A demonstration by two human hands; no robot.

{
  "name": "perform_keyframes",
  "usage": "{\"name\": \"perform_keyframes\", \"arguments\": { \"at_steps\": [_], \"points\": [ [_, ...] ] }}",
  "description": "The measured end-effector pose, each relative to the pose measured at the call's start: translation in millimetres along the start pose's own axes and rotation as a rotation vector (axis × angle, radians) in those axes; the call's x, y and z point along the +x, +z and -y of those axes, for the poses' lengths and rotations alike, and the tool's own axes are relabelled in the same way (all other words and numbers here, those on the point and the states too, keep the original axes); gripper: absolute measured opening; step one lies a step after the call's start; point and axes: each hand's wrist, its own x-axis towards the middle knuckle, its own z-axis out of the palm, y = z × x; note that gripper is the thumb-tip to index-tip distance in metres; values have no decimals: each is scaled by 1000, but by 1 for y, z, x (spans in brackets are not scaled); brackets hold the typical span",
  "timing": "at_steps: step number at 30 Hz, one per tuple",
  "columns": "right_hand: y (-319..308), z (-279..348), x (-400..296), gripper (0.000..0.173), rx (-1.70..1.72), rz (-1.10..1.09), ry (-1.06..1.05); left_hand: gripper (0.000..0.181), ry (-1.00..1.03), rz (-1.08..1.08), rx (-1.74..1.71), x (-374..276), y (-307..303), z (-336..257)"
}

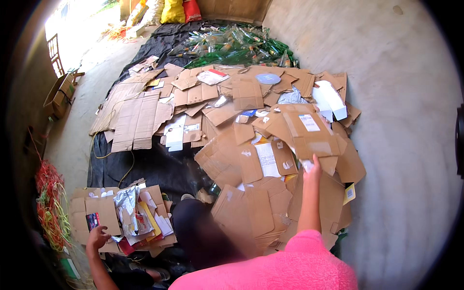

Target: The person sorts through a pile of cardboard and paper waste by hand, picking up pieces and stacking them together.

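Observation:
With my right hand (pixel 312 167) I grip the near edge of a flattened brown cardboard box (pixel 315 139) that bears a white label. It is over a broad heap of flattened cardboard on the right. My left hand (pixel 98 236) is at the lower left, fingers apart, over or beside a smaller stack of flat cardboard (pixel 103 214). Whether its fingers touch the stack, I cannot tell. On that stack lie a crumpled silver plastic mailer (pixel 127 203), a yellow envelope (pixel 150 219) and white papers.
Glass bottles (pixel 239 45) are piled behind the cardboard on a black tarp (pixel 145 170). A pale wall (pixel 395 145) stands at right. Tangled plastic strapping (pixel 52 206) and an open cardboard box (pixel 59 94) are at left; filled sacks (pixel 173 11) stand at the back. My knee is between both stacks.

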Motion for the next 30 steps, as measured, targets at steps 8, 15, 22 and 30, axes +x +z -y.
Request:
{"name": "perform_keyframes", "arguments": {
  "at_steps": [8,15,22,30],
  "points": [
    [-62,13,-115,35,10,19,-19,50,127,-54,-8,-21,-22,-67],
    [25,-9,-186,41,18,266,82,51,220,-177,-7,-60,-28,-66],
    [179,-76,-276,40,80,600,270,49,408,30,-564,-71,-19,-82],
    [281,-184,-487,42,10,899,624,79,642,23,-1207,-105,-38,-136]
  ]
}}
